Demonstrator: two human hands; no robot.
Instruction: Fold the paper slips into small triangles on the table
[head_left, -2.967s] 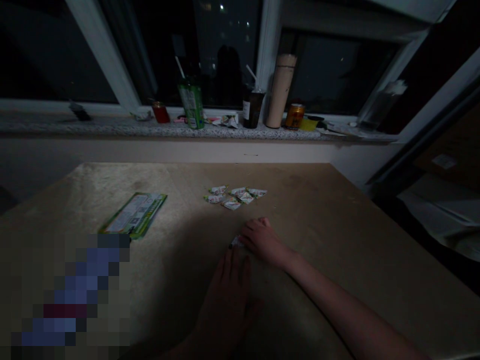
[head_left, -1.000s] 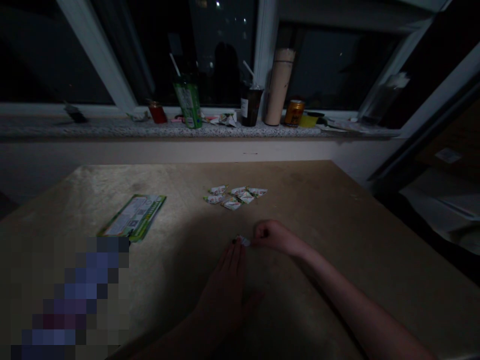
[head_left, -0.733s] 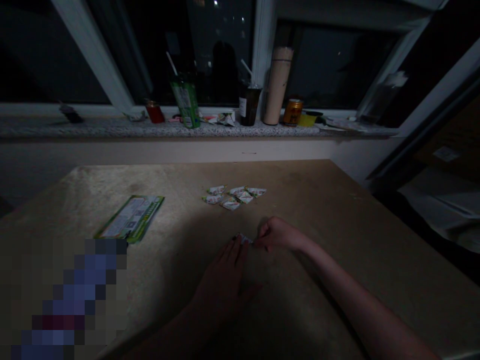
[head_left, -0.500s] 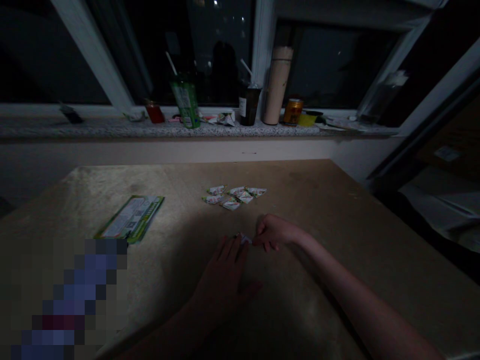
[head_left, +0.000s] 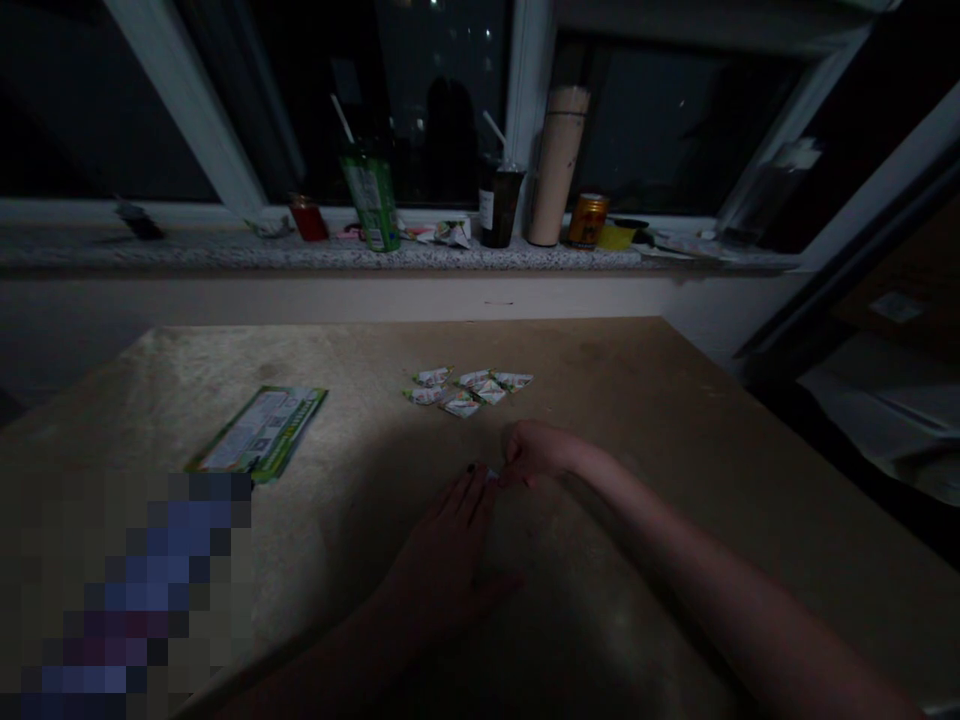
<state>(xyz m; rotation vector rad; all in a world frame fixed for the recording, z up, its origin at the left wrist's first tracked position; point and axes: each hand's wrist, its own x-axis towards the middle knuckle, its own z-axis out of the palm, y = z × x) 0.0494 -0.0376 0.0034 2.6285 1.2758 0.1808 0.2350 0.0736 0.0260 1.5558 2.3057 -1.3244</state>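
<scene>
Brown board worktop (head_left: 675,450), dimly lit. Left hand (head_left: 448,565) lies palm down on it, its fingers (head_left: 474,492) stretched out flat and close together, the tips touching the near edge of a small folded paper piece (head_left: 491,474). Right hand (head_left: 537,450) comes in from the right, its fingers (head_left: 517,470) drawn narrow in a pinch on the right side of the same piece. The piece sits on the worktop between the two sets of fingertips. Most of it is hidden and its print cannot be read.

Just beyond the right fingers, apart from them, lies a loose cluster of folded paper pieces (head_left: 469,388), white with green and red print, some touching one another. Well to the left of the left fingers a green leaflet (head_left: 259,432) lies flat.

Far beyond both hands a stone windowsill (head_left: 150,250) carries a green cup (head_left: 369,200) with a straw, a dark cup (head_left: 499,208), a tall beige cylinder (head_left: 555,165) and an orange can (head_left: 586,220).
</scene>
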